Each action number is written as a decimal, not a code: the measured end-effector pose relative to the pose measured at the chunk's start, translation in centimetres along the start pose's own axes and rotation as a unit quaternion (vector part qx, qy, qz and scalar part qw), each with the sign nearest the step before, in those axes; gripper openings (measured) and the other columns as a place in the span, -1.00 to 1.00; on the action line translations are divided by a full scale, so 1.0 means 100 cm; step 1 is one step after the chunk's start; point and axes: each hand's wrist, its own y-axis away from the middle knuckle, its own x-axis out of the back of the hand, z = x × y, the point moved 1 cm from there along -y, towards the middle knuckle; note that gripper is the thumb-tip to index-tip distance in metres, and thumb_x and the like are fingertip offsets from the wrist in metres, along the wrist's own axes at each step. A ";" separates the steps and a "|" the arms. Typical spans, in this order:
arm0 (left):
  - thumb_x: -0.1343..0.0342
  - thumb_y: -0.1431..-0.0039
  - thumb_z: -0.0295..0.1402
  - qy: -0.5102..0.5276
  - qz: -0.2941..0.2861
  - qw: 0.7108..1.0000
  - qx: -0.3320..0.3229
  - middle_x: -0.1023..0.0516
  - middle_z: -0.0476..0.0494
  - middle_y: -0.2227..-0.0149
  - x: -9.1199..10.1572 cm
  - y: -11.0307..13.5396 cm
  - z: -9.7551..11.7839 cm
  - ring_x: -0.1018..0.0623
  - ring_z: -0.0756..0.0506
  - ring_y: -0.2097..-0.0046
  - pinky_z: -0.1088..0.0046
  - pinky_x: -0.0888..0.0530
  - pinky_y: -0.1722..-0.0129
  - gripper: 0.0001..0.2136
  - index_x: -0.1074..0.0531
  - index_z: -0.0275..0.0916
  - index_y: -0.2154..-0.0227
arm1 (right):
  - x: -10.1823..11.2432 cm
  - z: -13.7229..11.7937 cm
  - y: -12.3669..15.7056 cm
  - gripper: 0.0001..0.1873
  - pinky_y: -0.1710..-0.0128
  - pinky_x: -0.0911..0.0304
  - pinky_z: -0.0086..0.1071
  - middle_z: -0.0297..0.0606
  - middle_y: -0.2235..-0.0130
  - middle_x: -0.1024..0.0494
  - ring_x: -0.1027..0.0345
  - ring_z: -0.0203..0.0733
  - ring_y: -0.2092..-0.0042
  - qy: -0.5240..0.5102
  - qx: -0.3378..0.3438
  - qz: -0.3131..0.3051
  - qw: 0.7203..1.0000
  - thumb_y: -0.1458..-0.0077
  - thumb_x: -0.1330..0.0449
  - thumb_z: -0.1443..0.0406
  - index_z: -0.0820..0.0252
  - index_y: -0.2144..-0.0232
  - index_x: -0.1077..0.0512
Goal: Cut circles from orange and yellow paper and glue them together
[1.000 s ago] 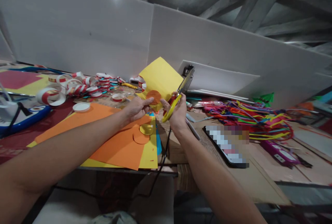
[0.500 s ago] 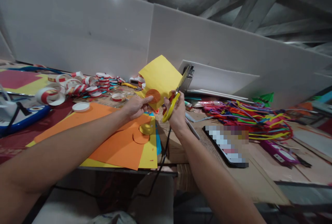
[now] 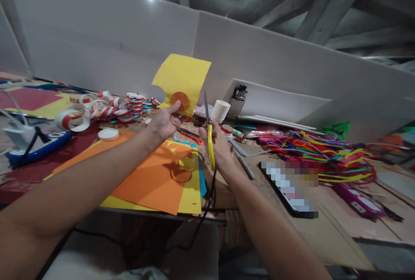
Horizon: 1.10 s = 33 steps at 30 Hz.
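My left hand [image 3: 167, 122] pinches a sheet of yellow paper [image 3: 186, 72] and an orange paper disc [image 3: 180, 101], with the thumb lying on the disc. A curved notch shows in the sheet's left edge. In my right hand [image 3: 220, 141] is a pair of scissors [image 3: 210, 146] with yellow handles, its blades pointing up just right of the paper and apart from it. Below the hands, a yellow paper disc [image 3: 187, 164] and a thin orange paper ring [image 3: 180, 176] lie on orange paper [image 3: 145, 185].
Red-and-white paper rings [image 3: 73, 117] and a white lid [image 3: 108, 134] lie left. Stacked white cups [image 3: 221, 110] and a dark-capped bottle [image 3: 238, 100] stand behind my right hand. At right are a phone [image 3: 288, 191], colourful pipe cleaners [image 3: 317, 150] and a purple glue gun [image 3: 358, 202].
The yellow paper and orange disc have moved left and turned in my left hand. The scissors have come away from the paper's right side and turned more upright.
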 end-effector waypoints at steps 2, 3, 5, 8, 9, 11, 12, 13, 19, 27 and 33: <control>-0.12 -0.27 -0.54 0.001 -0.008 1.000 -0.009 -0.70 -0.15 0.28 0.000 -0.001 0.001 -0.66 -0.02 0.33 0.48 -0.58 0.21 -0.78 -0.52 -0.28 0.07 | 0.000 -0.001 0.001 -0.52 0.10 -0.31 -0.24 -0.17 0.14 -0.53 -0.41 -0.09 0.14 0.014 0.001 -0.010 1.000 -0.18 -0.12 -0.07 0.14 0.06 -0.35; -0.13 -0.26 -0.53 0.001 -0.009 1.000 -0.012 -0.70 -0.16 0.27 0.001 -0.001 0.001 -0.66 -0.02 0.32 0.48 -0.57 0.21 -0.79 -0.52 -0.28 0.07 | 0.000 -0.002 0.001 -0.53 0.12 -0.30 -0.25 -0.17 0.15 -0.53 -0.41 -0.09 0.15 0.022 0.000 -0.015 1.000 -0.18 -0.11 -0.08 0.15 0.08 -0.36; -0.17 -0.24 -0.51 0.003 -0.006 1.000 -0.014 -0.69 -0.15 0.26 0.001 -0.001 0.001 -0.66 -0.02 0.32 0.47 -0.57 0.21 -0.79 -0.53 -0.27 0.07 | -0.001 -0.003 0.002 -0.53 0.14 -0.29 -0.26 -0.18 0.19 -0.54 -0.40 -0.10 0.16 0.043 -0.002 -0.028 0.999 -0.18 -0.09 -0.09 0.16 0.13 -0.36; -0.22 -0.21 -0.49 0.001 -0.004 1.000 -0.007 -0.69 -0.12 0.28 0.002 -0.001 0.000 -0.65 -0.01 0.33 0.47 -0.57 0.22 -0.77 -0.53 -0.26 0.07 | -0.001 -0.005 0.003 -0.56 0.15 -0.27 -0.28 -0.20 0.23 -0.54 -0.39 -0.11 0.19 0.070 0.000 -0.051 0.996 -0.19 -0.07 -0.09 0.15 0.18 -0.36; -0.22 -0.20 -0.49 -0.002 -0.004 1.000 0.001 -0.68 -0.11 0.30 0.003 0.000 -0.001 -0.64 -0.02 0.34 0.47 -0.57 0.24 -0.78 -0.53 -0.26 0.08 | -0.001 -0.006 0.004 -0.57 0.17 -0.26 -0.28 -0.22 0.25 -0.53 -0.38 -0.12 0.21 0.075 0.003 -0.060 0.995 -0.20 -0.07 -0.09 0.14 0.21 -0.35; -0.23 -0.19 -0.50 -0.014 -0.002 1.000 0.017 -0.67 -0.09 0.35 0.003 0.001 -0.004 -0.64 -0.02 0.36 0.48 -0.56 0.28 -0.79 -0.54 -0.27 0.11 | -0.001 -0.009 0.005 -0.59 0.19 -0.24 -0.29 -0.24 0.28 -0.51 -0.36 -0.13 0.23 0.070 0.011 -0.068 0.995 -0.21 -0.06 -0.08 0.13 0.25 -0.34; -0.23 -0.19 -0.51 -0.020 0.001 1.000 0.023 -0.66 -0.08 0.37 0.004 0.002 -0.006 -0.63 -0.02 0.37 0.48 -0.56 0.29 -0.81 -0.54 -0.28 0.13 | -0.001 -0.011 0.005 -0.59 0.21 -0.24 -0.30 -0.25 0.28 -0.50 -0.34 -0.14 0.24 0.064 0.015 -0.068 0.996 -0.22 -0.05 -0.08 0.13 0.26 -0.34; -0.22 -0.19 -0.52 -0.024 0.004 0.999 0.025 -0.66 -0.08 0.39 0.004 0.002 -0.007 -0.63 -0.02 0.38 0.48 -0.55 0.29 -0.82 -0.55 -0.29 0.15 | -0.001 -0.012 0.006 -0.59 0.22 -0.22 -0.31 -0.26 0.29 -0.49 -0.33 -0.15 0.26 0.059 0.017 -0.067 0.996 -0.22 -0.05 -0.08 0.13 0.27 -0.33; -0.20 -0.20 -0.56 -0.028 0.006 0.999 0.016 -0.64 -0.06 0.44 0.003 0.004 -0.011 -0.62 -0.01 0.38 0.45 -0.55 0.23 -0.84 -0.55 -0.30 0.17 | -0.001 -0.011 0.005 -0.57 0.31 -0.18 -0.36 -0.29 0.35 -0.44 -0.26 -0.18 0.29 0.053 0.017 -0.065 0.996 -0.20 -0.08 -0.10 0.14 0.27 -0.35; -0.19 -0.20 -0.59 -0.039 -0.006 0.999 0.005 -0.64 -0.04 0.44 0.000 0.006 -0.009 -0.63 0.01 0.37 0.47 -0.55 0.21 -0.83 -0.54 -0.30 0.16 | -0.001 -0.005 0.004 -0.62 0.28 -0.17 -0.37 -0.30 0.33 -0.43 -0.25 -0.19 0.28 0.048 0.026 -0.073 0.996 -0.21 -0.10 -0.05 0.15 0.24 -0.35; -0.19 -0.17 -0.62 -0.040 -0.019 0.999 -0.002 -0.62 -0.02 0.47 0.004 0.003 -0.010 -0.62 0.01 0.37 0.49 -0.55 0.24 -0.85 -0.54 -0.29 0.25 | 0.000 -0.010 0.004 -0.60 0.31 -0.14 -0.39 -0.31 0.35 -0.42 -0.23 -0.21 0.30 0.065 0.031 -0.068 0.995 -0.22 -0.07 -0.06 0.15 0.28 -0.36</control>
